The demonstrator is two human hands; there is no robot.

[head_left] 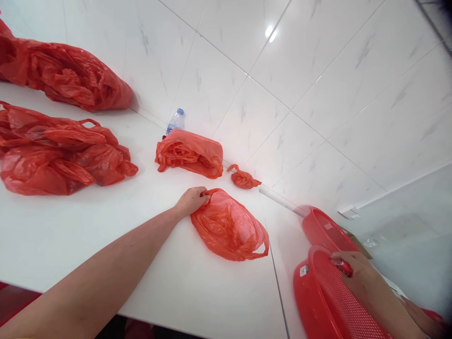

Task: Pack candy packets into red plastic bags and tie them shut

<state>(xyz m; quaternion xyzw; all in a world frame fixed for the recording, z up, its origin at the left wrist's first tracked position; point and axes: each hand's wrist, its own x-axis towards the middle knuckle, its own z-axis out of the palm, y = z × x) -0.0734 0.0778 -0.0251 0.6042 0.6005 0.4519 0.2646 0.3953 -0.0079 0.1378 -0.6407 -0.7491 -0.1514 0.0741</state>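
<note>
On the white table, my left hand [192, 199] pinches the upper left rim of an open red plastic bag [229, 228]. The bag lies spread with its mouth facing up, one handle loop toward the right. Over at the right, my right hand [356, 273] is closed around a small shiny red packet [342, 267], above a red mesh basket [332, 278]. Its fingers are partly hidden. Behind the open bag sit a small tied red bag [244, 179] and a folded red bag bundle [190, 153].
A clear plastic bottle [176, 120] with a blue cap stands against the tiled wall. Large piles of red bags [63, 155] lie at the left. A second red basket [326, 228] stands behind the near one. Past my right forearm shows a blurred arm-like shape [418, 313].
</note>
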